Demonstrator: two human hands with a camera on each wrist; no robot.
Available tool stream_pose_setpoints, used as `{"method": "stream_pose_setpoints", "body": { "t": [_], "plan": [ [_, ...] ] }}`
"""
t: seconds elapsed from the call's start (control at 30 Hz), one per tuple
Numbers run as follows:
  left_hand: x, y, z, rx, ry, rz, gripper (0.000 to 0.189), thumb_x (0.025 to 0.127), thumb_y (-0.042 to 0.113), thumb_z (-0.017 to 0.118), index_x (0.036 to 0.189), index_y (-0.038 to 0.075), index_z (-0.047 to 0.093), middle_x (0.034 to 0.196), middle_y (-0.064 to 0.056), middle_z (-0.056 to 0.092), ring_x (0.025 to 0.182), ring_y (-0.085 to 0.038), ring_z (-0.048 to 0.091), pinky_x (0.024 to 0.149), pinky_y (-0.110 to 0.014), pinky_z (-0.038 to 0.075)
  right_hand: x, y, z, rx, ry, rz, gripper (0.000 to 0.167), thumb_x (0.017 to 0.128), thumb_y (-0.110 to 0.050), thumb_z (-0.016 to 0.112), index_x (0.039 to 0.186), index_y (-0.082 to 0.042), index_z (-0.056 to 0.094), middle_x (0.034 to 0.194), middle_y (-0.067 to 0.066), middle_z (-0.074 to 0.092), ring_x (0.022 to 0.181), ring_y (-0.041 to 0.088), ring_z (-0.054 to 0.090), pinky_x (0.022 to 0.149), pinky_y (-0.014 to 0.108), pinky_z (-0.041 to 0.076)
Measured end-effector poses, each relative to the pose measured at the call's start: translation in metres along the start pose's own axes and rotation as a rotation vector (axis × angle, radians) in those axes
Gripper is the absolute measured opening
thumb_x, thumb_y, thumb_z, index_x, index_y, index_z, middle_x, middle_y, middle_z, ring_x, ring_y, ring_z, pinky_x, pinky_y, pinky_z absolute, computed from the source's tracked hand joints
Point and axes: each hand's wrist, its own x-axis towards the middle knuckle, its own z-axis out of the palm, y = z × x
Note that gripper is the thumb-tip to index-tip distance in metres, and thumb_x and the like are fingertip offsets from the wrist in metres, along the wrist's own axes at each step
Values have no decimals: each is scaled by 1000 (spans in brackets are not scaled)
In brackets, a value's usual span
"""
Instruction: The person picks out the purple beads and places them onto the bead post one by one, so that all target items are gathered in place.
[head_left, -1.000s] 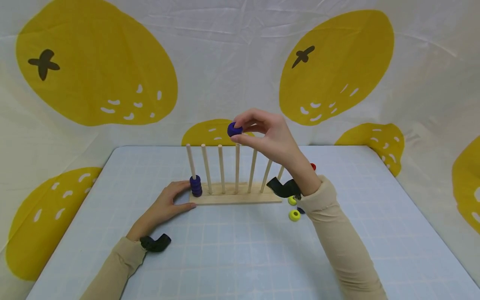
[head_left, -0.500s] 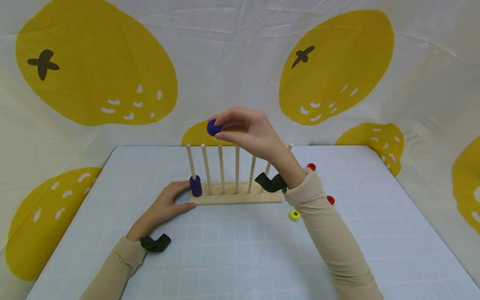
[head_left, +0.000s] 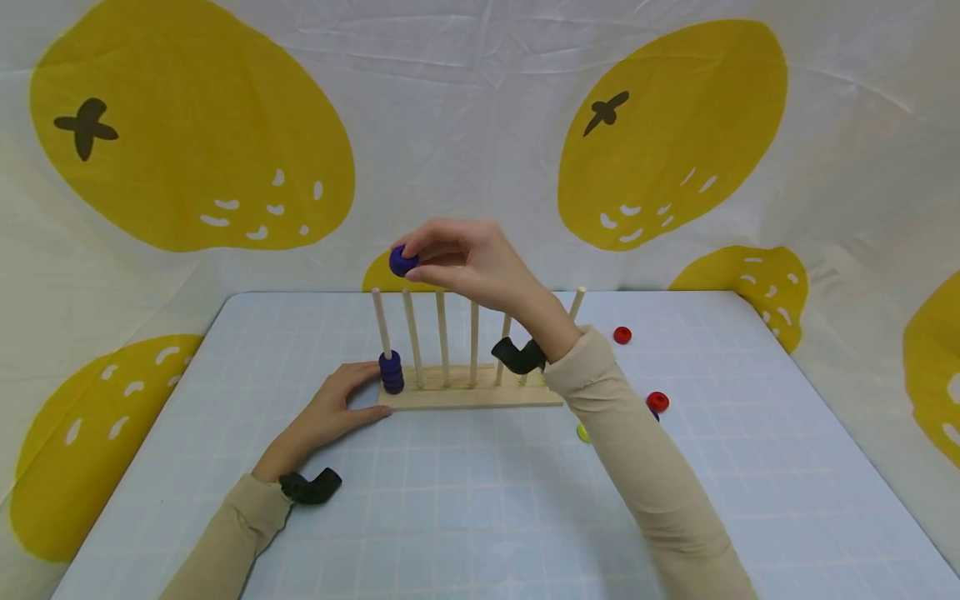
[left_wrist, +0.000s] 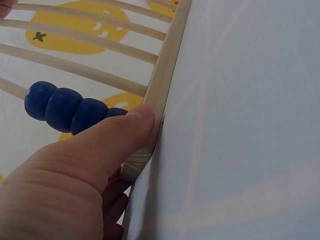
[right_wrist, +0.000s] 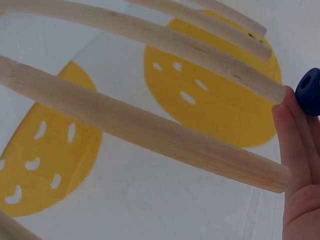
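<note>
My right hand [head_left: 480,265] pinches a dark blue bead [head_left: 402,262] between thumb and fingers, above the pegs toward the left end of a wooden peg rack [head_left: 472,399]. In the right wrist view the bead [right_wrist: 310,95] shows its hole, beyond the peg tips. My left hand [head_left: 330,417] grips the left end of the rack's base, thumb on the front edge, fingers partly hidden behind. Several blue beads [head_left: 391,372] are stacked on the leftmost peg [head_left: 381,321]. The left wrist view shows this stack [left_wrist: 65,107] beside the thumb.
To the right of the rack lie two red beads, one far [head_left: 622,335] and one nearer [head_left: 657,402]. Under the nearer one a dark bead [head_left: 655,414] peeks out. A yellow bead [head_left: 582,432] is partly covered by the right sleeve [head_left: 637,450]. A patterned cloth hangs behind the table.
My right hand has carried the blue bead leftward over the pegs, dropping slightly at the end. The red beads have come into view from behind the arm. My left hand stays put.
</note>
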Motion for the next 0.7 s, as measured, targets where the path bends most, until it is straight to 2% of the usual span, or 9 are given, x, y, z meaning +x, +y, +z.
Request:
{"method": "stream_pose_setpoints", "body": {
  "t": [0.2,0.57,0.7],
  "plan": [
    [0,-1,0,4,3,8,64,78,14,85,134,1,59,135,-14,59,126,-33,49,105,-50,36,9,7,3,33,-49,25,14,88,5,72,102,5,69,118,17,69,97,20,71,86,36,57],
    [-1,-1,0,6,-6,-14,62,80,17,84,135,2,58,137,-14,58,127,-35,48,105,-55,36,19,18,16,96,-136,53,14,86,7,72,100,6,69,114,18,70,96,21,71,85,37,57],
    [0,-1,0,10,-9,-16,63,81,18,84,136,2,58,137,-14,58,127,-35,48,105,-56,36,19,20,19,37,-188,99,12,87,4,72,99,3,70,112,14,71,95,17,71,85,33,57]
  ]
}}
